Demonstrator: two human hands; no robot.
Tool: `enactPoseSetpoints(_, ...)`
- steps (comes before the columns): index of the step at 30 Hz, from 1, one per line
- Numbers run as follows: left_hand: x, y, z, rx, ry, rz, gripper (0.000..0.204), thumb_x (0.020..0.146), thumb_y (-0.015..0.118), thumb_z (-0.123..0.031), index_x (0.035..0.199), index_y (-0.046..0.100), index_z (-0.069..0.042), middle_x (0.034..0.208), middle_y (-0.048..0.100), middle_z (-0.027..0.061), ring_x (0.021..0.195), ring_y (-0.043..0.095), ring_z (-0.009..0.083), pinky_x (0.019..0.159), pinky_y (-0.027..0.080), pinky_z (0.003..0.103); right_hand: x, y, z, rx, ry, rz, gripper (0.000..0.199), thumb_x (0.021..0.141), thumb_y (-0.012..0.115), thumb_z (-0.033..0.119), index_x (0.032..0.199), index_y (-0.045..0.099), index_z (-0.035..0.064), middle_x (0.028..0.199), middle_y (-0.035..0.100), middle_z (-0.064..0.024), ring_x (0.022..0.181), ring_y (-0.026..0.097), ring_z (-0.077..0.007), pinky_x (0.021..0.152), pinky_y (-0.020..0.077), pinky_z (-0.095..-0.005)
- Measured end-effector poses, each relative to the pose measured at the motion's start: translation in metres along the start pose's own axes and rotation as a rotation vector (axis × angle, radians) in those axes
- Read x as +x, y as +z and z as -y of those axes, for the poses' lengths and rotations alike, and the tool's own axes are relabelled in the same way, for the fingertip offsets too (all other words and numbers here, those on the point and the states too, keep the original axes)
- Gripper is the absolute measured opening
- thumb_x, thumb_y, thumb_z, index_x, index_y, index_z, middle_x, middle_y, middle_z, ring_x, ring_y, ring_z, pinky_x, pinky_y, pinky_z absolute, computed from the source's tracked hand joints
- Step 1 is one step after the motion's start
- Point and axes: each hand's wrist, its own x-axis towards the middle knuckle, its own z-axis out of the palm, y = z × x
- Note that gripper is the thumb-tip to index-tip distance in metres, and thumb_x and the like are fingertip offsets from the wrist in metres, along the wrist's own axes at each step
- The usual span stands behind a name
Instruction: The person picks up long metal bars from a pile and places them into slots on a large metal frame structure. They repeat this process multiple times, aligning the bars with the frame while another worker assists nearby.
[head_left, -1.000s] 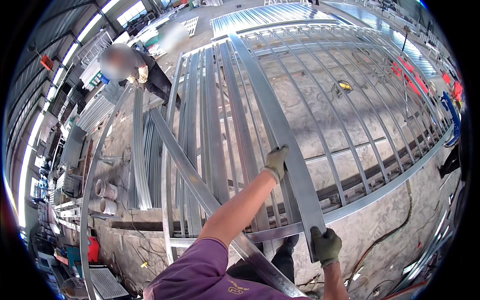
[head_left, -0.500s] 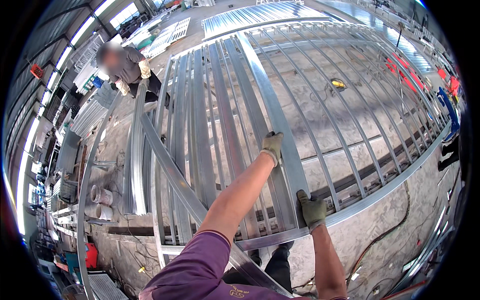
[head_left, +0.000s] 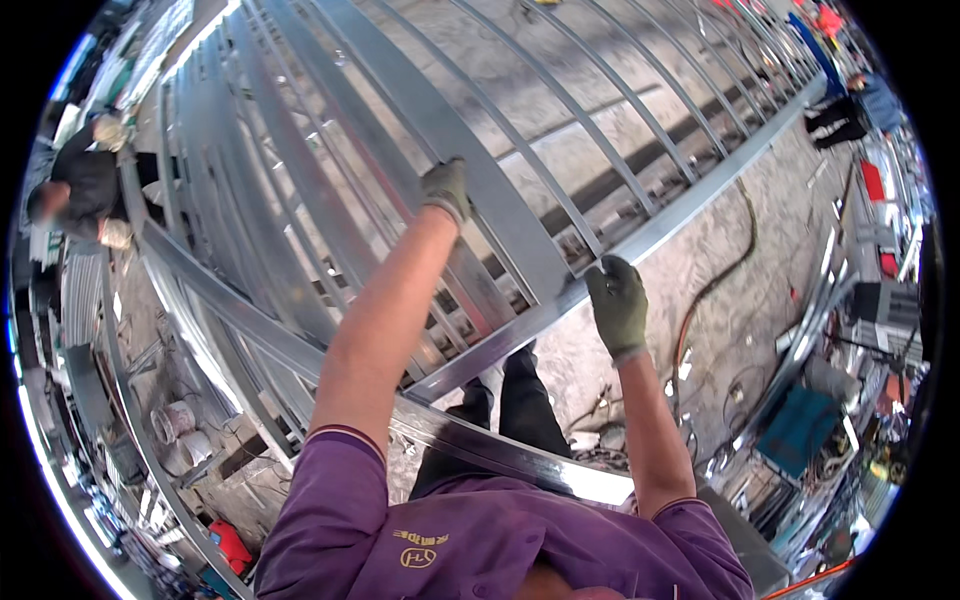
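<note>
Before me lies a large metal frame with a near rail (head_left: 720,175) and several long bars across it. My left hand (head_left: 446,190), in a dark green glove, has its fingers closed over the edge of a wide flat metal bar (head_left: 500,220). That bar's near end meets the rail. My right hand (head_left: 620,305), in the same kind of glove, is just outside the rail, close to the end of the wide bar. Its fingers are curled together; what they hold, if anything, is hidden.
A long metal beam (head_left: 470,445) crosses close in front of my body. At the left a person (head_left: 90,185) in pale gloves bends beside the frame. White buckets (head_left: 180,430) stand at the lower left. A hose (head_left: 715,290) runs over the floor right of the frame.
My view has swung right and down, so the frame appears higher and further left. My right hand has come off the wide bar's end to outside the rail. My left hand still grips the bar.
</note>
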Motion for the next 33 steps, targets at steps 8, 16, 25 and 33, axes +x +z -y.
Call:
enactPoseSetpoints(8,0.073,-0.006,0.027,1.621,0.580,-0.015,0.024,0.085,0.072,-0.020,0.107,0.072,-0.010,0.108,0.075,0.0099,0.102,0.072,0.0256,0.080,0.058,0.038,-0.161,-0.091,-0.096,0.061,0.493,0.272,0.027,0.094,0.067,0.023,0.106,0.075,0.0010,0.092,0.076,-0.0132,0.089,0.071,-0.0179,0.080,0.0533,-0.0317)
enactPoseSetpoints(16,0.052,0.059,0.013,2.087,0.581,-0.008,0.015,0.084,0.076,-0.025,0.096,0.080,-0.018,0.099,0.078,0.0025,0.094,0.075,0.0207,0.071,0.058,0.034,-0.235,-0.090,-0.096,0.135,0.525,0.738,0.034,0.095,0.071,0.031,0.115,0.071,0.0048,0.101,0.075,-0.0150,0.094,0.073,-0.0225,0.082,0.0570,-0.0338)
enactPoseSetpoints(25,-0.040,0.048,-0.004,0.758,0.424,-0.176,0.054,0.097,0.062,-0.034,0.135,0.051,0.001,0.134,0.059,0.0246,0.130,0.054,0.0370,0.111,0.042,0.042,-0.245,-0.051,-0.087,-0.167,0.214,1.201,0.074,0.088,0.064,0.066,0.119,0.068,-0.0006,0.108,0.073,-0.0243,0.104,0.071,-0.0355,0.089,0.0550,-0.0440)
enactPoseSetpoints(33,-0.239,-0.191,0.043,0.578,0.567,-0.565,0.057,0.094,0.071,-0.029,0.138,0.052,0.002,0.142,0.054,0.0209,0.135,0.051,0.0320,0.114,0.039,0.040,-0.243,-0.031,-0.124,-0.439,0.056,1.052,0.063,0.090,0.054,0.074,0.089,0.075,0.0144,0.088,0.074,-0.0164,0.087,0.070,-0.0408,0.081,0.0544,-0.0446)
